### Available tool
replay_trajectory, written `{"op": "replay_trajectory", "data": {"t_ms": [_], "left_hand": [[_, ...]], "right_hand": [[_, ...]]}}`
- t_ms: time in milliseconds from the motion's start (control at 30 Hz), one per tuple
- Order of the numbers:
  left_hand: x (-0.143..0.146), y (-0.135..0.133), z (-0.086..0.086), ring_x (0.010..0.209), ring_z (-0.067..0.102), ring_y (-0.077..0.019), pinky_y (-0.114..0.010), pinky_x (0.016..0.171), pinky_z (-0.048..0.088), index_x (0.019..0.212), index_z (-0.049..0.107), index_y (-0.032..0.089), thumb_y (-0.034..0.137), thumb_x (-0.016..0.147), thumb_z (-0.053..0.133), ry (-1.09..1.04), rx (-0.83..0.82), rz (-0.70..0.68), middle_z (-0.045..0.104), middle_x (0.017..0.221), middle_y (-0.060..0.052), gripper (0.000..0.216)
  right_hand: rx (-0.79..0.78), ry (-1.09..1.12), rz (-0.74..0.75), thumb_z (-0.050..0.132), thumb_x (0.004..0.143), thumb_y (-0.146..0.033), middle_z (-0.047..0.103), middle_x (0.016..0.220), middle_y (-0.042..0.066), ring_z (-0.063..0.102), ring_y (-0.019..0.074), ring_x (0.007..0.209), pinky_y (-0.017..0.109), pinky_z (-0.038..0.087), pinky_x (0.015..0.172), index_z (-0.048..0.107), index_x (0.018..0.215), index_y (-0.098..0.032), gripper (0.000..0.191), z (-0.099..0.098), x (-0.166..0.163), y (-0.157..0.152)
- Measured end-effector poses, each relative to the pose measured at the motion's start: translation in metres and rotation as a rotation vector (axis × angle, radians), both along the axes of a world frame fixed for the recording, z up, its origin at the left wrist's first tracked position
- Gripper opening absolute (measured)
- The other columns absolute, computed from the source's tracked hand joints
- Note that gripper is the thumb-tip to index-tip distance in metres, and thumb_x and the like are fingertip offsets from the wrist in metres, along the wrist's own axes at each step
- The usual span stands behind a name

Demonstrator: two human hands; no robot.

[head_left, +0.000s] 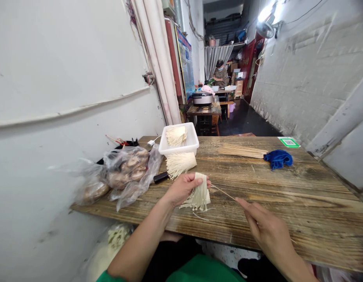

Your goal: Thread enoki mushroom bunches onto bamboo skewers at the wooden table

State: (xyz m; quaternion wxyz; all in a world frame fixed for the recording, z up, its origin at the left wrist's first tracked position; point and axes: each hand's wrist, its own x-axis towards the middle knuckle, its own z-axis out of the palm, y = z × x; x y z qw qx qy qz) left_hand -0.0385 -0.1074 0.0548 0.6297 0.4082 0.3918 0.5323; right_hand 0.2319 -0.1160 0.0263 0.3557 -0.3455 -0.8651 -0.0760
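My left hand pinches a flat bunch of enoki mushrooms, stems up and caps hanging down. In my right hand is a thin bamboo skewer, its far end at the bunch's right edge beside my left fingers. Whether the tip is inside the stems I cannot tell. Part of another enoki piece lies on the table under the held bunch. Beyond my left hand rests a larger enoki clump, next to a black handle. A white plastic tub behind it holds more enoki.
Bags of brown mushrooms cover the wooden table's left end. Skewers lie at the back right, touching a blue cloth. A green code card sits at the far edge. Another person works at a distant table.
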Motion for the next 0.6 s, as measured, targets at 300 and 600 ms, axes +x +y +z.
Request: {"op": "replay_trajectory", "data": {"t_ms": [300, 600], "left_hand": [[0.003, -0.003, 0.005, 0.084, 0.070, -0.0236, -0.034, 0.079, 0.051, 0.087, 0.073, 0.012, 0.034, 0.066, 0.079, 0.026, 0.005, -0.121, 0.075, 0.090, -0.011, 0.031], [0.011, -0.004, 0.009, 0.086, 0.068, -0.0225, -0.034, 0.082, 0.050, 0.095, 0.072, 0.012, 0.032, 0.067, 0.079, -0.030, 0.014, -0.149, 0.073, 0.095, -0.012, 0.035]], "right_hand": [[-0.065, 0.019, 0.044, 0.041, 0.093, -0.015, 0.068, 0.083, 0.004, 0.065, 0.0120, 0.067, 0.020, 0.050, 0.059, 0.063, 0.118, -0.020, 0.033, 0.009, 0.008, -0.004], [-0.091, 0.057, 0.076, 0.043, 0.093, -0.015, 0.070, 0.094, 0.005, 0.068, 0.0137, 0.077, 0.021, 0.054, 0.065, 0.058, 0.122, -0.021, 0.034, 0.008, 0.008, -0.006]]}}
